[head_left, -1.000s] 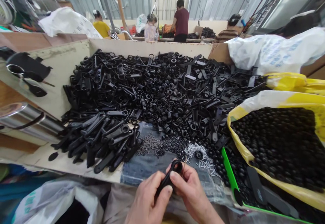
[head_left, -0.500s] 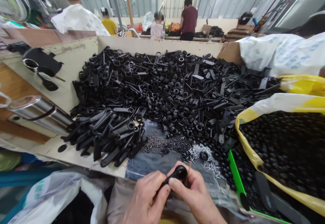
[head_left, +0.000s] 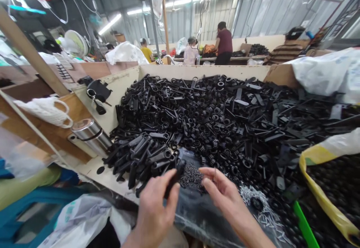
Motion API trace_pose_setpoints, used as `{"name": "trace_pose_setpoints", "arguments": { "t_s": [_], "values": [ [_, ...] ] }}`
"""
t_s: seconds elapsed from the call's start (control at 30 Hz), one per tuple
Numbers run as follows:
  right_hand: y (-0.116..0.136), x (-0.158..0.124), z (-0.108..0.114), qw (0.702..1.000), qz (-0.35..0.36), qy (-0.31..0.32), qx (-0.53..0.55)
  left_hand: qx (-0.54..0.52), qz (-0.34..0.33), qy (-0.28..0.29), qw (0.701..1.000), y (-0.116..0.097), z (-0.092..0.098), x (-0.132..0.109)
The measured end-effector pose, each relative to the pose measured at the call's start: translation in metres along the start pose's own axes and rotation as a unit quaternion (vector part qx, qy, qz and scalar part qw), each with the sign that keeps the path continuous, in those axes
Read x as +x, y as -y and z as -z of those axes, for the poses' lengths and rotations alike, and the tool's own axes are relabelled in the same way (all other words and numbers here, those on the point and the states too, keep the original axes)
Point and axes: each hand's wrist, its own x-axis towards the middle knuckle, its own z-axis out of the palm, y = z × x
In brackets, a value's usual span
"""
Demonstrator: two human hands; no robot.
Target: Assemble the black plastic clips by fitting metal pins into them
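My left hand (head_left: pixel 159 199) is closed around a dark plastic handle with a rounded end (head_left: pixel 180 164), tilted up toward the pile. My right hand (head_left: pixel 222 188) is beside a heap of small dark screws (head_left: pixel 191 176), its thumb and forefinger apart. A thin upright sliver shows at its fingers, too small to make out. Below both hands lies a dark plastic sheet (head_left: pixel 202 206). Silvery pins (head_left: pixel 267 214) are scattered right of my right hand. Left of my left hand, similar black handles (head_left: pixel 140 147) lie stacked.
Mixed black plastic parts (head_left: pixel 202 109) fill the pale-walled bin (head_left: pixel 202 70). A steel flask (head_left: pixel 91 135) leans at left, below hanging scissors-like rings (head_left: pixel 91 93). At right are a yellow-edged sack (head_left: pixel 306 169) and a green strip (head_left: pixel 305 223). Several people work behind the bin.
My hands have separated. The left has carried the handle up and left, while the right has let go of it and reached to the dark screws. The view has tilted up and turned left.
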Motion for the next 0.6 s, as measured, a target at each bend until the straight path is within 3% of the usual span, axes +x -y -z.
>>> {"name": "trace_pose_setpoints", "arguments": {
  "t_s": [0.1, 0.2, 0.4, 0.6],
  "values": [
    [0.011, 0.030, -0.003, 0.999, 0.024, 0.002, -0.041, 0.113, -0.057, -0.112, 0.986, 0.026, 0.034, 0.043],
    [0.016, 0.057, -0.006, 0.987, 0.084, 0.015, -0.133, 0.152, -0.047, -0.166, 0.973, 0.048, 0.054, 0.072],
    [0.028, 0.119, -0.004, 0.950, 0.123, -0.024, -0.287, 0.259, -0.062, -0.131, 0.955, 0.075, 0.042, 0.078],
    [0.044, 0.173, -0.021, 0.875, 0.089, -0.069, -0.471, 0.283, -0.061, -0.160, 0.944, 0.082, 0.034, 0.072]
  ]
}}
